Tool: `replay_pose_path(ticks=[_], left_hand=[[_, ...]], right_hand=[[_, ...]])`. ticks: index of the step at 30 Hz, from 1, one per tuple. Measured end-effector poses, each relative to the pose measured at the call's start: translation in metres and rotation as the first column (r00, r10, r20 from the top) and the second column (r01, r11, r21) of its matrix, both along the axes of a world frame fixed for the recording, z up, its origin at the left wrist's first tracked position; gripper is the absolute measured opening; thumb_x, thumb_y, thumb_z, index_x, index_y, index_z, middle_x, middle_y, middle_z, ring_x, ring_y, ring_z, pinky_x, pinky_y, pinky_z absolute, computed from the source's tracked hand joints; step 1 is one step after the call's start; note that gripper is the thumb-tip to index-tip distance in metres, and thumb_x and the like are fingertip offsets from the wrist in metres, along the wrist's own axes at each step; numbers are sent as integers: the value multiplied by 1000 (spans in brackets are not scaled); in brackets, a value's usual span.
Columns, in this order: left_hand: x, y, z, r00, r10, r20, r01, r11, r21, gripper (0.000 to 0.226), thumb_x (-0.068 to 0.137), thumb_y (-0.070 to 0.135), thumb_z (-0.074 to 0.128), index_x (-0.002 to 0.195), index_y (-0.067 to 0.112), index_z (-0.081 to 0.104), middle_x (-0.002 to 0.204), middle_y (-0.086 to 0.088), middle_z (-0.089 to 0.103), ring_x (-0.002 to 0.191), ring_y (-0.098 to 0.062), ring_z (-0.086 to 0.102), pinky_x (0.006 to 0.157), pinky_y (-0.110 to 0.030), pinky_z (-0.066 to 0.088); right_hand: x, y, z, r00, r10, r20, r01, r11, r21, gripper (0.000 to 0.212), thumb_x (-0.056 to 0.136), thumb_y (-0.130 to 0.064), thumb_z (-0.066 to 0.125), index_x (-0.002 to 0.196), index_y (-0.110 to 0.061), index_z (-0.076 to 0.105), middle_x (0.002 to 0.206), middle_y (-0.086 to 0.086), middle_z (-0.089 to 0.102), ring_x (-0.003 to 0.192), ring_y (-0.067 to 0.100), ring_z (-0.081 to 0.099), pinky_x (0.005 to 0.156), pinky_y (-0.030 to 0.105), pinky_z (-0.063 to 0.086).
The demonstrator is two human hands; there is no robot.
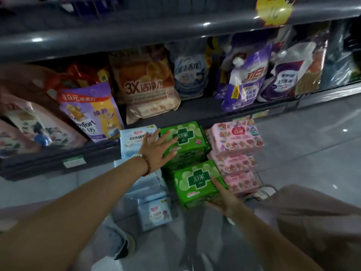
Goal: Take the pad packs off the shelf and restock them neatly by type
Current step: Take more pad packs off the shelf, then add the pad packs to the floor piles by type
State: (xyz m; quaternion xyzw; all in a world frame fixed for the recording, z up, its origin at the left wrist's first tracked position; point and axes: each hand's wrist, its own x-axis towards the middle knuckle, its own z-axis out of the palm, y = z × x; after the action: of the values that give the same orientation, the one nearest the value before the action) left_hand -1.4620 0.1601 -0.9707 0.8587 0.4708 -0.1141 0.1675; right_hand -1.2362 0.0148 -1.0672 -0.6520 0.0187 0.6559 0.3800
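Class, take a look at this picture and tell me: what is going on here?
A person is sorting pad packs by colour on the floor before a store shelf. The left hand lies flat, fingers straight, on the far green pack; the right hand grips the near green pack at its corner. Blue packs are piled to the left, pink packs stacked to the right. The shelf holds laundry pouches.
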Motion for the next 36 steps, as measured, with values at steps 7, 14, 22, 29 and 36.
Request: replay_pose_path(ticks=[7, 14, 22, 29, 36], left_hand=[[7, 5, -29, 997, 0, -77, 6, 997, 73, 93, 67, 73, -13, 150, 37, 4, 160, 3, 7, 147, -30, -4, 114, -51, -11], [11, 6, -45, 1000, -15, -10, 17, 982, 188, 88, 82, 72, -12, 148, 30, 28, 152, -5, 34, 144, -34, 20, 112, -54, -8], [15, 0, -49, 999, 26, 47, -35, 980, 195, 75, 90, 67, 7, 145, 26, 37, 148, -7, 40, 140, -34, 29, 113, -57, 2], [14, 2, -38, 999, 48, -10, -46, 988, 149, 97, 70, 79, -13, 150, 33, 19, 157, 4, 21, 147, -23, 6, 115, -47, -12], [2, -9, 6, 994, 99, 36, -102, 990, 97, 123, 51, 87, -28, 150, 29, 19, 156, 3, 24, 146, -23, 12, 118, -42, -2]], right_hand=[[-12, 13, -55, 999, -48, -23, 46, 995, -90, 47, 78, -29, 77, 120, -15, 60, 112, 13, 67, 92, 28, 67, 60, 35, 58], [-3, 22, -101, 996, -81, -30, 74, 981, -180, 55, 79, -31, 77, 124, -8, 58, 94, 7, 69, 75, 21, 67, 54, 28, 59], [3, 30, -115, 995, 86, 41, -79, 987, -139, 42, 89, -27, 67, 123, -7, 53, 111, 11, 62, 78, 20, 63, 50, 24, 57], [6, 25, -90, 723, 558, 407, -532, 826, -188, 58, 96, -35, 55, 142, -4, 40, 141, 16, 47, 129, 31, 45, 99, 29, 36], [7, 50, 42, 592, 613, 523, -752, 653, 86, 32, 95, -35, 57, 122, -16, 58, 105, -6, 58, 99, 14, 59, 69, 9, 51]])
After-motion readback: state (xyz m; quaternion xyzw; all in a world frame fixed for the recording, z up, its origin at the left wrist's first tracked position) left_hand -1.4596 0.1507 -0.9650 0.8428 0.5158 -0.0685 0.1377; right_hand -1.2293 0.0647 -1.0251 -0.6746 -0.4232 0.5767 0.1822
